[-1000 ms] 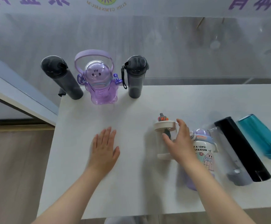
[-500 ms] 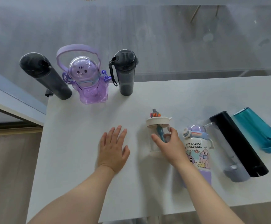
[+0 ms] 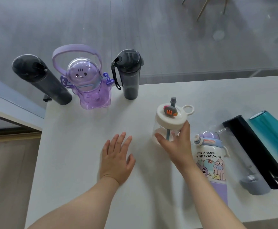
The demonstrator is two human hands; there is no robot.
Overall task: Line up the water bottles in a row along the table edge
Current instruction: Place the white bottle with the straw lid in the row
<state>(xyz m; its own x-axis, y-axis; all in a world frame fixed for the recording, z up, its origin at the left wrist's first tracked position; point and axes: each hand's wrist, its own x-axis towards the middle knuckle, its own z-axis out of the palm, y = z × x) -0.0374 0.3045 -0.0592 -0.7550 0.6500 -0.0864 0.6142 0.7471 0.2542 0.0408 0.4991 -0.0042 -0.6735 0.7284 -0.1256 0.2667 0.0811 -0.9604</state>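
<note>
Three bottles stand upright along the far edge of the white table (image 3: 78,162): a tall black bottle (image 3: 43,80), a purple cat-shaped bottle (image 3: 88,85) with a strap, and a dark grey bottle (image 3: 130,75). My right hand (image 3: 176,146) grips a clear bottle with a white lid and straw (image 3: 168,119), held upright. My left hand (image 3: 116,159) rests flat on the table, fingers apart. On their sides to the right lie a cartoon-printed purple bottle (image 3: 212,164), a clear bottle with a grey base (image 3: 249,176), a black bottle (image 3: 257,152) and a teal bottle (image 3: 274,133).
A frosted glass wall (image 3: 151,30) rises just behind the far table edge. The table's left edge (image 3: 40,146) drops to a wooden floor. Bare tabletop lies along the far edge, to the right of the dark grey bottle.
My right hand has closed on the clear white-lidded bottle, stood it upright and carried it a little toward the far edge. The left hand stayed flat on the table.
</note>
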